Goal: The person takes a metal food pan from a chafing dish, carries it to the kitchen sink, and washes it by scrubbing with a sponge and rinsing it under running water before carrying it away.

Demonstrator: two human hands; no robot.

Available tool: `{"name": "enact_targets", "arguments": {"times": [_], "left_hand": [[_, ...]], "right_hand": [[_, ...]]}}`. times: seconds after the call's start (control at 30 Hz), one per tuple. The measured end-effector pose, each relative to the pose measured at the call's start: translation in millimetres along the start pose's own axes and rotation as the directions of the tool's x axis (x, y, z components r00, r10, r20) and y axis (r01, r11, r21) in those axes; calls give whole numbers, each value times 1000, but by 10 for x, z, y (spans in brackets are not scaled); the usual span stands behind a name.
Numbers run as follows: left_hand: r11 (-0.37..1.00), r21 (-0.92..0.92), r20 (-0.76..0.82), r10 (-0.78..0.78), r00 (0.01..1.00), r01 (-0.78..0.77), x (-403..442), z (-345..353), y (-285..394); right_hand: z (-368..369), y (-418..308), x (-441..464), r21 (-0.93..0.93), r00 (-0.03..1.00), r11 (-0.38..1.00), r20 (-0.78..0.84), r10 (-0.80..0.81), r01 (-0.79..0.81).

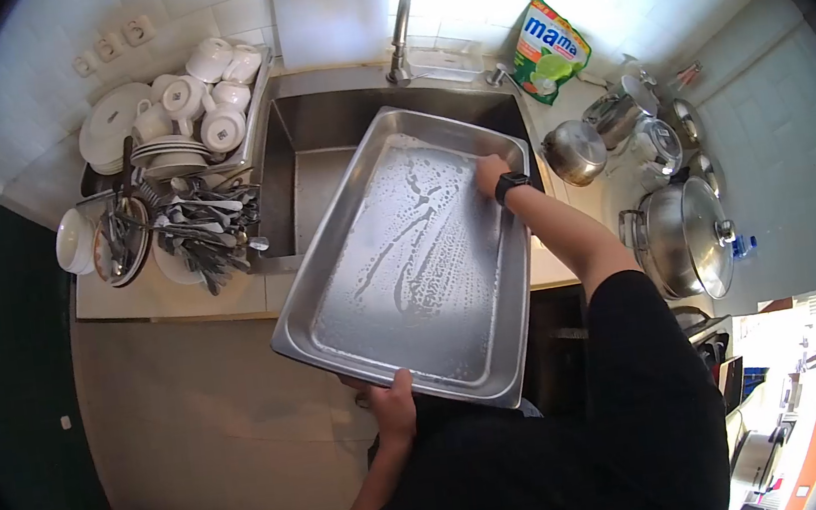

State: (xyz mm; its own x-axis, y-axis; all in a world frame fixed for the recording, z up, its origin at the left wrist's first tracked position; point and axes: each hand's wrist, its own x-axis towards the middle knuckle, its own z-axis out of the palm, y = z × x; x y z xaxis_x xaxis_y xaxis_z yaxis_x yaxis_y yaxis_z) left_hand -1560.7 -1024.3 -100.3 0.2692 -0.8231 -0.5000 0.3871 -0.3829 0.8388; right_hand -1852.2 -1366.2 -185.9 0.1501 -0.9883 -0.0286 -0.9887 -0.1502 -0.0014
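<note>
A large rectangular steel pan [399,266] is tilted over the front of the sink, its inside wet with suds and streaks. My left hand [395,408] grips its near rim, thumb on top and fingers underneath. Inside the pan, by the far right wall, my right hand [492,175] is closed against the metal, a black watch on the wrist. Whatever that hand holds, if anything, is hidden. Behind the pan lies the steel sink [311,112], partly covered by it, under a tall faucet [401,39].
White cups and plates [184,99] are stacked on the left, with a heap of cutlery [209,227] in front of them. To the right stand a green detergent pouch [549,49], a small steel pot [575,152], glass lids and a big lidded pot [673,240].
</note>
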Motion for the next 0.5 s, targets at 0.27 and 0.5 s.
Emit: {"name": "enact_targets", "arguments": {"times": [0.27, 0.5], "left_hand": [[988, 113, 51, 97, 994, -102, -100, 46, 211], [992, 114, 39, 46, 998, -51, -62, -14, 228]], "right_hand": [[-175, -559, 726, 321, 937, 908, -131, 325, -270], [-278, -1465, 1253, 624, 828, 762, -328, 455, -172]]}}
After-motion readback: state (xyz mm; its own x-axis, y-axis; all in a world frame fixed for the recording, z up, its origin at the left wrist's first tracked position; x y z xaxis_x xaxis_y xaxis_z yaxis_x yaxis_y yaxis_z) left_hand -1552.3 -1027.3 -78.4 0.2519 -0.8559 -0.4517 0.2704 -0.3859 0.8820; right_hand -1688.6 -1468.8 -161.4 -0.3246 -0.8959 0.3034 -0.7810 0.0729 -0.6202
